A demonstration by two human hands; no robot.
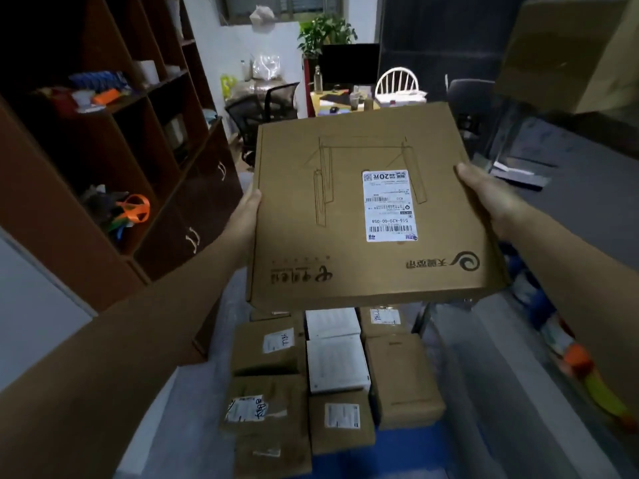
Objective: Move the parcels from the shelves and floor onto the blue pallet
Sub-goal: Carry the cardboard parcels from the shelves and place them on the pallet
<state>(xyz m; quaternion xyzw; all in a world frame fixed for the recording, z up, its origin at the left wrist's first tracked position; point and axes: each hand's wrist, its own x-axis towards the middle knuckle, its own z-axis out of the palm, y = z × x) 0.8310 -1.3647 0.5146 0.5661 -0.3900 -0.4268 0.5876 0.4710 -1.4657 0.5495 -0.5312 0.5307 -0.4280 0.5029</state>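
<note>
flat box [363, 209] above parcels [332, 378], shelves [114, 140] left

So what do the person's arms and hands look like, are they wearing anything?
The left hand and right hand wear no gloves, and no ring or watch shows. The left forearm and right forearm are bare right up to the picture's edge: no sleeve or cuff is in view.

The blue pallet [411, 451] lies at 6 o'clock. On it stand brown cardboard parcels [401, 378], touching side by side, with white flat boxes [337, 361] between them. At 9 o'clock a dark brown wooden shelf [114, 108] carries small orange and blue items [133, 209].
</note>
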